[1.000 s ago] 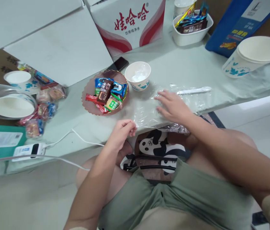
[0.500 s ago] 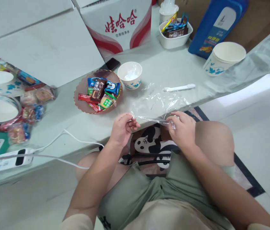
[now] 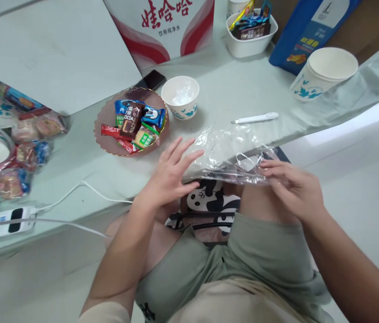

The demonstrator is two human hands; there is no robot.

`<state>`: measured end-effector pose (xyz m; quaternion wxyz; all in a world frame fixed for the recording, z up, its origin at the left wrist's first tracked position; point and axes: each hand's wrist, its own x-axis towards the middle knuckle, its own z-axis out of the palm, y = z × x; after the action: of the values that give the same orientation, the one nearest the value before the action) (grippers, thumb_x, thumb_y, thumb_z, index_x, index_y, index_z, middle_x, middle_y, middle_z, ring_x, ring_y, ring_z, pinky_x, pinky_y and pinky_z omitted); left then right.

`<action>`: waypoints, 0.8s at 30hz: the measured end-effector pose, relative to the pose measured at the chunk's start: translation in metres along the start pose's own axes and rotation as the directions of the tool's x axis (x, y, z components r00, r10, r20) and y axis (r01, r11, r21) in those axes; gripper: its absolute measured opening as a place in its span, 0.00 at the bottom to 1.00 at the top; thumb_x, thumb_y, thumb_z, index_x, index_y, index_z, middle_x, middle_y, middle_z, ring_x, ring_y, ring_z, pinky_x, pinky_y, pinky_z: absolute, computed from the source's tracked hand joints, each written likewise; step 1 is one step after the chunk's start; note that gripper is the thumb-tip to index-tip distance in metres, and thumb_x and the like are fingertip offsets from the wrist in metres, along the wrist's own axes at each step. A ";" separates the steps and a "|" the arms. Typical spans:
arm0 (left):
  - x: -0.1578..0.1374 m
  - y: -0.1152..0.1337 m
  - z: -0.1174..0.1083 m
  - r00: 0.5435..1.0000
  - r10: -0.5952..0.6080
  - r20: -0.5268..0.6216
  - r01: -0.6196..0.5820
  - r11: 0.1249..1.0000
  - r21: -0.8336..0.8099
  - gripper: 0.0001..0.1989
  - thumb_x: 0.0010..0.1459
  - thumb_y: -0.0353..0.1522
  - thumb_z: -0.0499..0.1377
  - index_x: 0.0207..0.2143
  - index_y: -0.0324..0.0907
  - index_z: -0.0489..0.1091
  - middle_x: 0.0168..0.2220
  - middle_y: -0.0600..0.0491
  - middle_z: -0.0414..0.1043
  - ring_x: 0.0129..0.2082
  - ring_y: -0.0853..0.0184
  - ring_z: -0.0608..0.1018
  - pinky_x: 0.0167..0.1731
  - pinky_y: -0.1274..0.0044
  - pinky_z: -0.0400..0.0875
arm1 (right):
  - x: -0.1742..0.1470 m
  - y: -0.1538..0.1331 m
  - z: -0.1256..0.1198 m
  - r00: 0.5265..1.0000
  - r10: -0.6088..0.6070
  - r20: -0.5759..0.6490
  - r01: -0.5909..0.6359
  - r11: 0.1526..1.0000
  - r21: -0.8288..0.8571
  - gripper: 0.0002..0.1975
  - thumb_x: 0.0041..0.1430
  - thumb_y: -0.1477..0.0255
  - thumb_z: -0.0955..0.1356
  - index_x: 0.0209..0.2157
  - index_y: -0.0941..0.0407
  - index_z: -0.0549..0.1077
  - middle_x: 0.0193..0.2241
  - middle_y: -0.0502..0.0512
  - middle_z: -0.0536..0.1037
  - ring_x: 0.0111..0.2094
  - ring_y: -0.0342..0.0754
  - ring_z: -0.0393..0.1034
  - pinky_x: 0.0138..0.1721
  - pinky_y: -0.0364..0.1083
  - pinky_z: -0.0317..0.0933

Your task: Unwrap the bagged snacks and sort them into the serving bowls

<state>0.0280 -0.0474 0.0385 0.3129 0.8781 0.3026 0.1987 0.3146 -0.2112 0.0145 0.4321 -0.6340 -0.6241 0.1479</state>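
Note:
A crumpled clear plastic bag [image 3: 224, 150] lies over the table's front edge, partly hanging down. My right hand [image 3: 295, 190] pinches its right side between thumb and fingers. My left hand [image 3: 171, 175] is spread open at the bag's left end, fingers apart and holding nothing. Just behind the bag lies a slim white craft knife [image 3: 255, 118]. Left of it stands a paper cup [image 3: 183, 110] with clear plastic inside. Beside that cup, a pink scalloped bowl [image 3: 103, 117] holds several wrapped snacks.
A black phone [image 3: 154, 80] lies behind the bowl. At the right are stacked paper cups [image 3: 302, 87], a blue package [image 3: 293, 40] and a white tub [image 3: 246, 48] of snacks. Large white boxes [image 3: 51, 58] stand behind. A white power strip [image 3: 4, 223] with cables sits at left.
My left hand has gone from closed fingers to a spread hand. My right hand has moved right with the bag's edge, stretching the bag wider. The view has shifted slightly.

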 end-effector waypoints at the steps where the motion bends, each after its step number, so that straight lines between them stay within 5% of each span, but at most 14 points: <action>1: 0.003 -0.001 0.000 1.000 -0.001 0.008 0.001 1.000 -0.007 0.14 0.53 0.36 0.67 0.43 0.46 0.77 0.62 0.46 0.71 0.71 0.49 0.61 0.68 0.54 0.55 | 0.003 0.002 0.000 0.999 0.028 -0.017 -0.028 1.000 0.007 0.07 0.59 0.74 0.68 0.36 0.49 0.79 0.43 0.54 0.84 0.46 0.55 0.80 0.50 0.58 0.72; 3: 0.008 -0.005 -0.004 0.999 -0.044 -0.013 0.042 0.992 -0.120 0.04 0.57 0.34 0.63 0.33 0.45 0.77 0.52 0.47 0.79 0.64 0.53 0.72 0.65 0.57 0.62 | 0.008 0.007 0.000 0.981 0.164 -0.108 -0.165 0.986 -0.004 0.06 0.58 0.71 0.70 0.37 0.50 0.79 0.40 0.54 0.84 0.44 0.55 0.80 0.48 0.58 0.72; 7: 0.009 -0.012 -0.013 0.966 -0.188 -0.180 0.090 0.889 -0.449 0.06 0.53 0.37 0.66 0.28 0.45 0.76 0.36 0.48 0.82 0.46 0.56 0.83 0.54 0.62 0.75 | 0.019 0.017 0.004 0.868 0.437 -0.237 -0.434 0.899 0.068 0.06 0.56 0.66 0.72 0.35 0.51 0.77 0.36 0.53 0.83 0.37 0.53 0.78 0.44 0.56 0.72; 12: 0.004 -0.021 -0.008 0.918 -0.316 -0.241 0.141 0.826 -0.546 0.11 0.52 0.41 0.66 0.24 0.44 0.75 0.28 0.50 0.80 0.32 0.62 0.82 0.39 0.69 0.78 | 0.025 0.016 0.015 0.881 0.421 -0.214 -0.329 0.872 0.362 0.06 0.60 0.66 0.70 0.32 0.50 0.70 0.36 0.53 0.82 0.44 0.53 0.79 0.52 0.57 0.70; 15: 0.003 -0.020 -0.003 0.891 -0.392 -0.229 0.191 0.781 -0.594 0.16 0.54 0.44 0.65 0.23 0.43 0.71 0.24 0.52 0.77 0.20 0.69 0.76 0.22 0.77 0.69 | 0.027 0.014 0.023 0.853 0.430 -0.296 -0.224 0.813 0.538 0.08 0.61 0.65 0.70 0.35 0.49 0.65 0.30 0.49 0.79 0.39 0.51 0.80 0.49 0.55 0.71; 17: 0.004 -0.017 -0.001 0.865 -0.458 -0.202 0.239 0.732 -0.638 0.18 0.54 0.47 0.66 0.25 0.43 0.69 0.21 0.53 0.75 0.14 0.73 0.70 0.15 0.79 0.60 | 0.029 0.013 0.027 0.820 0.458 -0.344 -0.205 0.795 0.571 0.11 0.61 0.63 0.70 0.36 0.48 0.63 0.25 0.45 0.75 0.28 0.49 0.76 0.36 0.51 0.72; 20: 0.006 -0.014 0.002 0.844 -0.506 -0.178 0.282 0.702 -0.654 0.19 0.54 0.48 0.66 0.27 0.44 0.68 0.17 0.57 0.72 0.08 0.76 0.63 0.10 0.80 0.52 | 0.035 0.010 0.031 0.799 0.470 -0.375 -0.245 0.824 0.511 0.14 0.63 0.58 0.69 0.37 0.48 0.60 0.22 0.42 0.71 0.13 0.42 0.60 0.15 0.44 0.54; 24: 0.008 -0.019 0.010 0.821 -0.546 -0.166 0.346 0.709 -0.615 0.15 0.57 0.46 0.63 0.29 0.45 0.68 0.13 0.60 0.67 0.07 0.76 0.58 0.09 0.80 0.46 | 0.049 0.016 0.032 0.814 0.470 -0.342 -0.335 0.860 0.386 0.15 0.63 0.57 0.69 0.37 0.48 0.60 0.24 0.44 0.73 0.10 0.39 0.53 0.11 0.44 0.43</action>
<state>0.0320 -0.0345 0.0194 0.5381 0.5981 0.4856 0.3419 0.3105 -0.1522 0.0014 0.6088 -0.6940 -0.3335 0.1909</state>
